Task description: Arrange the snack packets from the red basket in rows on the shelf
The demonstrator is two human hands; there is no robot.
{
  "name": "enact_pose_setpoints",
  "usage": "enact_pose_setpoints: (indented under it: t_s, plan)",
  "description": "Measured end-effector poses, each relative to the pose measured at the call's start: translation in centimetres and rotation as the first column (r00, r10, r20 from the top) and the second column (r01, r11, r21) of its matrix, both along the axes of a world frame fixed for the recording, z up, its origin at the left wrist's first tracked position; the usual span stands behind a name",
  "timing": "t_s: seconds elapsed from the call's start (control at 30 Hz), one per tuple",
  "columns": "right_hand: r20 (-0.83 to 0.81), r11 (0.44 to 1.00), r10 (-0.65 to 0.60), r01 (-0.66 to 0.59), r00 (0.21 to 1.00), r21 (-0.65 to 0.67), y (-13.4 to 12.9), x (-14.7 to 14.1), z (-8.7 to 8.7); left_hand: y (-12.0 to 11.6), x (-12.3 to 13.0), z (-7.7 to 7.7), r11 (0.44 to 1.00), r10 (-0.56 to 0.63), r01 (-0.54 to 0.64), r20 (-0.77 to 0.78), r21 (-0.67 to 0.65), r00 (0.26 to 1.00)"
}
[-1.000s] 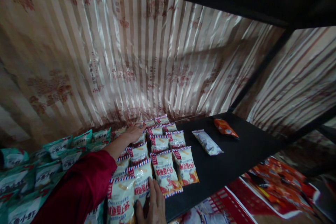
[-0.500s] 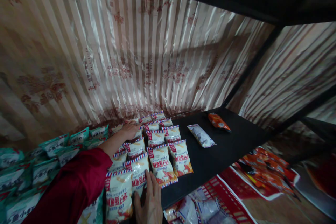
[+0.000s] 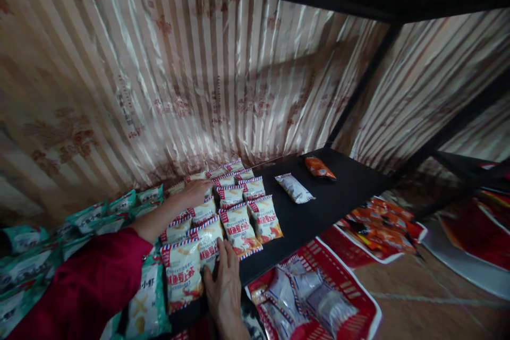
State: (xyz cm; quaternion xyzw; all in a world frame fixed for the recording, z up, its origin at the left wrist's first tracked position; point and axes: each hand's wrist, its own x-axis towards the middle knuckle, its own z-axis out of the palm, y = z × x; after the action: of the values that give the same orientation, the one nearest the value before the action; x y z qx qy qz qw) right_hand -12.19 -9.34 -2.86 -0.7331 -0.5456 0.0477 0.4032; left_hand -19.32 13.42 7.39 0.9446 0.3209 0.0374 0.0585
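My left hand [image 3: 196, 193], at the end of a dark red sleeve [image 3: 99, 276], reaches over the back rows of cream snack bags with red lettering. Its fingers bend down among the bags, and their tips are hidden. My right hand [image 3: 223, 282] is at the front edge, thumb and fingers apart, touching a front snack bag [image 3: 207, 236]. Beside it at the left stands another cream snack bag [image 3: 183, 273]. To the right, two more columns end in a front bag [image 3: 240, 231] and an outer bag [image 3: 266, 219]. All lean upright in rows.
Teal snack bags [image 3: 149, 297] fill the left side. On the black shelf [image 3: 287, 223] lie a white-silver bag [image 3: 295, 188] and an orange bag [image 3: 320, 167]. Below, a red basket [image 3: 350, 297] holds silvery packs; orange packs [image 3: 378, 226] lie farther right. Striped curtain hangs behind.
The view has shifted, showing more of the basket and floor. My left hand's fingers look more bent over the back bags. My right hand stays against the front bag.
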Motion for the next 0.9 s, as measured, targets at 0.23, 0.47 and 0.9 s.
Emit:
enact_pose_setpoints:
  t_s: [0.23,0.47,0.9]
  plan:
    - [-0.027,1.0,0.014,-0.013,1.0,0.015,-0.3,-0.1,0.7,-5.7,1.5,1.1,0.99,-0.138,0.137,0.047,0.033,0.989]
    - [-0.082,0.983,-0.004,0.019,0.997,0.181,-0.2,1.0,1.0,-9.2,2.4,2.1,0.995,-0.097,0.095,-0.052,-0.043,0.994]
    - [-0.119,0.89,-0.337,0.358,0.934,0.282,2.2,4.6,-0.4,-10.4,2.8,0.5,0.998,-0.036,0.032,-0.085,-0.047,0.996]
